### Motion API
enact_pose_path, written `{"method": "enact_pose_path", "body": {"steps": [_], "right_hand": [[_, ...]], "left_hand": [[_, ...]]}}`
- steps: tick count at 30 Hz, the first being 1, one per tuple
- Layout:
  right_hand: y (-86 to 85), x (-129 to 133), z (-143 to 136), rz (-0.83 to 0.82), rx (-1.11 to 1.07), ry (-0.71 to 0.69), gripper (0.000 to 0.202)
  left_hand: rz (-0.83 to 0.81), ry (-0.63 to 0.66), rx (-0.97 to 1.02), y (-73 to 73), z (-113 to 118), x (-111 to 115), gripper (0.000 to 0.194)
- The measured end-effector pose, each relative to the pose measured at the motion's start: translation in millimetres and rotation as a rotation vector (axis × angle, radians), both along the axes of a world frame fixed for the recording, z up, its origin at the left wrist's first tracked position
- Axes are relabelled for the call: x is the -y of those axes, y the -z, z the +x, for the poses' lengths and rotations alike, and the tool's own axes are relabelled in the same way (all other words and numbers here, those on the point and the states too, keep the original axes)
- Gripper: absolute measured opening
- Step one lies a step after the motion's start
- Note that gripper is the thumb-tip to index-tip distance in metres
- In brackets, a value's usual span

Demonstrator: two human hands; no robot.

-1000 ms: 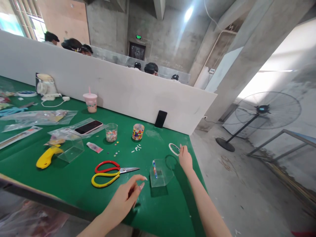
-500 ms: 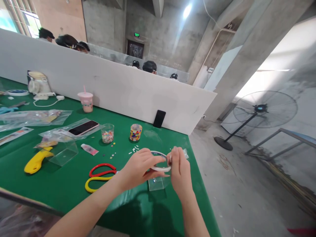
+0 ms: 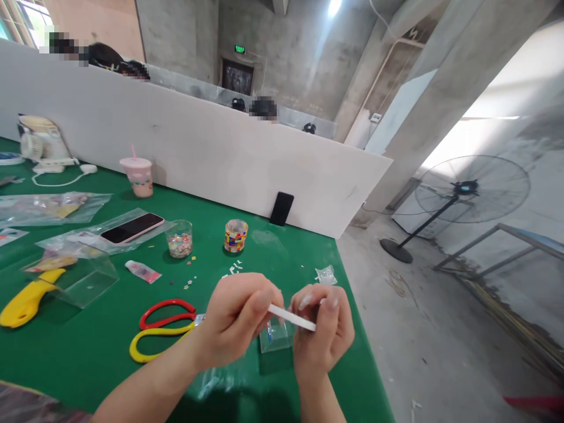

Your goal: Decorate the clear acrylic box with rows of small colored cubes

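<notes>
My left hand [image 3: 244, 317] is closed on one end of a white strip [image 3: 293, 318], pinched between thumb and fingers. My right hand [image 3: 324, 323] is curled at the strip's other end, its thumb and fingertips close together; what they grip is too small to make out. Beneath the hands stands a clear plastic box [image 3: 275, 341], partly hidden. Scissors [image 3: 161, 346] with one red and one yellow handle lie left of my left hand. Small white pieces [image 3: 233, 268] are scattered beyond it, near a cup with a coloured block pattern [image 3: 235, 236].
A clear cup of small beads [image 3: 180, 241], a small tube [image 3: 143, 272], a phone on plastic [image 3: 132, 228] and a yellow tool [image 3: 29, 299] lie left. A black phone [image 3: 282, 208] leans on the white partition [image 3: 211, 150]. The green table's right edge borders the floor.
Both hands have turned: the white-edged ring between them now shows as a narrow strip. My fingers have curled in more. The view has shifted, so table things appear further left.
</notes>
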State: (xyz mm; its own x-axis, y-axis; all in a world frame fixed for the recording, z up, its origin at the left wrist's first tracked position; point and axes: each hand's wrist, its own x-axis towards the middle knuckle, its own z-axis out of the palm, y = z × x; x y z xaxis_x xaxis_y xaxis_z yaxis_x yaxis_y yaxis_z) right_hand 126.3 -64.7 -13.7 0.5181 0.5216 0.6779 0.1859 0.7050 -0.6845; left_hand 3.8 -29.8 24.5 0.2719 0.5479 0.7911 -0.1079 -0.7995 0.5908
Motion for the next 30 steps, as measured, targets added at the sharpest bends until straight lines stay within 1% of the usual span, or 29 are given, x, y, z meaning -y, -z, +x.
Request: {"method": "enact_pose_path", "body": {"steps": [3, 5, 7, 10, 12, 16, 19, 21, 22, 23, 27, 30], "right_hand": [[0.2, 0, 3, -0.089, -0.006, -0.092, 0.04], [-1.3, 1, 5, -0.116, 0.0, -0.119, 0.042], [-1.5, 3, 5, -0.144, 0.025, -0.151, 0.04], [3.1, 7, 5, -0.18, 0.084, -0.173, 0.032], [7.4, 8, 4, -0.161, 0.119, -0.123, 0.028], [9.9, 5, 4, -0.077, 0.148, 0.049, 0.025], [9.4, 1, 4, -0.025, 0.138, 0.178, 0.019], [12.0, -1, 5, 0.01, 0.132, 0.251, 0.015], [14.4, -1, 6, 0.028, 0.129, 0.28, 0.015], [17.1, -1, 7, 0.044, 0.128, 0.304, 0.014], [25.3, -3, 12, 0.128, 0.169, 0.348, 0.013], [24.4, -8, 13, 0.217, 0.232, 0.327, 0.01]], "left_hand": [[-0.166, 0.013, -0.051, -1.5, -3, -4, 0.071], [-0.225, 0.015, -0.067, -2.0, -5, -8, 0.071], [-0.245, 0.0, -0.063, -2.0, -5, -12, 0.065], [-0.236, -0.052, -0.048, -0.5, -3, -16, 0.053], [-0.183, -0.102, -0.05, 3.3, 0, -16, 0.044], [0.01, -0.22, -0.1, 17.2, 12, -8, 0.029], [0.02, -0.313, -0.04, 25.4, 19, -5, 0.016], [0.037, -0.404, -0.007, 27.6, 20, -6, 0.023], [0.055, -0.418, -0.009, 27.8, 20, -7, 0.028], [0.073, -0.407, -0.019, 27.6, 20, -8, 0.031], [0.094, -0.267, -0.039, 23.9, 18, -11, 0.023], [0.063, -0.205, -0.018, 21.3, 17, -11, 0.03]]}}
